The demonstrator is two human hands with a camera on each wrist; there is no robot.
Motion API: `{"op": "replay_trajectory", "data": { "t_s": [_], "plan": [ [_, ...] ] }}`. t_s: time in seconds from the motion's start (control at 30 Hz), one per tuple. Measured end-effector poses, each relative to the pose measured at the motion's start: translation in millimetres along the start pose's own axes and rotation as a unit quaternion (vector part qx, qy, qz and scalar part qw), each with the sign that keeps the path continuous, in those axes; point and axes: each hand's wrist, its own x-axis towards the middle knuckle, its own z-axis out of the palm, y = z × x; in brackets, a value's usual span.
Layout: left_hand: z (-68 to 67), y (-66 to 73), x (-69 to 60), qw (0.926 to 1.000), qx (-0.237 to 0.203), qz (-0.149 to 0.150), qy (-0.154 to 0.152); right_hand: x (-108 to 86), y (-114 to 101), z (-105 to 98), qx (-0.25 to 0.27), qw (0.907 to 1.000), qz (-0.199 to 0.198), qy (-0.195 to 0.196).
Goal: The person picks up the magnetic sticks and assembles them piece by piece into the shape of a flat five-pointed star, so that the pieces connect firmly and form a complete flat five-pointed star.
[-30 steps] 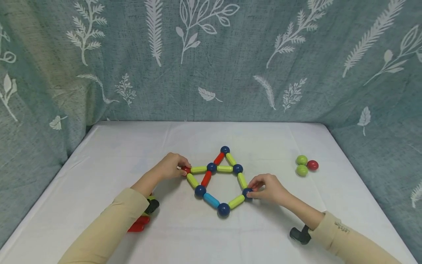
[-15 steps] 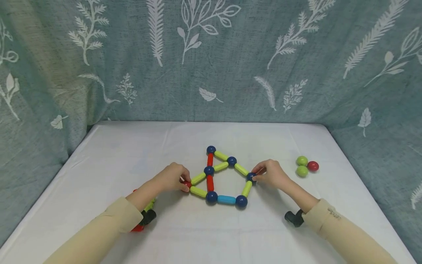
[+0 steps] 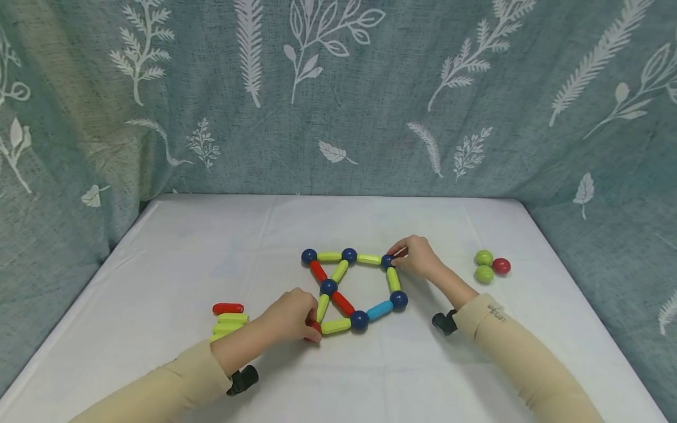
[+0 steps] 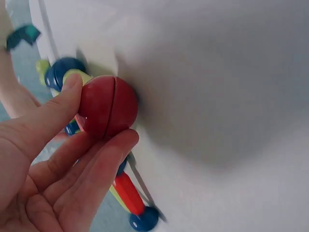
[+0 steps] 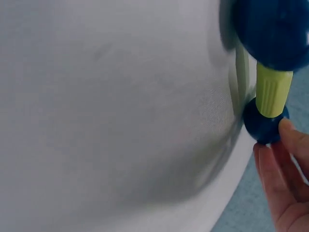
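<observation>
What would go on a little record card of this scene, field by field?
Frame: red, yellow-green and light blue sticks joined by balls
Left grip: pinches its red ball at the near corner
Right grip: pinches a dark blue ball at the far right
Loose balls: two green, one red, at right
Loose sticks: red and yellow-green, at left, partly hidden
Surface: white cloth
Backdrop: fabric with white leaf prints

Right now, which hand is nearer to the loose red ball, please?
Right: the right hand is left of the loose red ball; the left hand is much farther left, holding another red ball.
</observation>
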Motion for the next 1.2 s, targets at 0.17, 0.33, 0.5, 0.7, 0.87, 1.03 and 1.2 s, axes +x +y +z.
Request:
{"op": "replay_trajectory", "data": {
  "t_s": [0.17, 0.33, 0.5, 0.7, 0.87, 1.03, 1.2],
  "plan": [
    [4.6, 10.4, -5.9, 1.0, -0.008, 0.0, 0.002, 10.5, -1, 4, 0.012, 0.9999, 0.009, -0.004],
    [5.3, 14.1, -5.9, 0.9999, -0.009, 0.006, 0.003, 14.9, 0, 4, 0.023, 0.9997, 0.007, -0.006],
    [4.6, 14.1, -6.5, 0.9999, -0.009, 0.01, 0.002, 15.5, -1, 3, 0.019, 0.9998, -0.008, -0.007],
    [-6.3, 8.0, -13.1, 0.9988, 0.002, -0.007, -0.049, 15.0, -2, 5, 0.023, 0.9997, -0.003, -0.005],
    [-27.6, -13.4, -26.3, 0.9981, 0.018, -0.044, -0.04, 15.6, -4, 5, 0.023, 0.9997, -0.006, -0.009],
    [-46.3, -56.3, -46.3, 0.9961, 0.057, -0.066, 0.013, 15.6, -4, 3, 0.029, 0.9995, -0.006, -0.013],
    [-55.0, -93.3, -59.9, 0.9951, 0.041, -0.088, 0.016, 16.0, -4, 2, 0.028, 0.9994, -0.01, -0.018]
  ]
}}
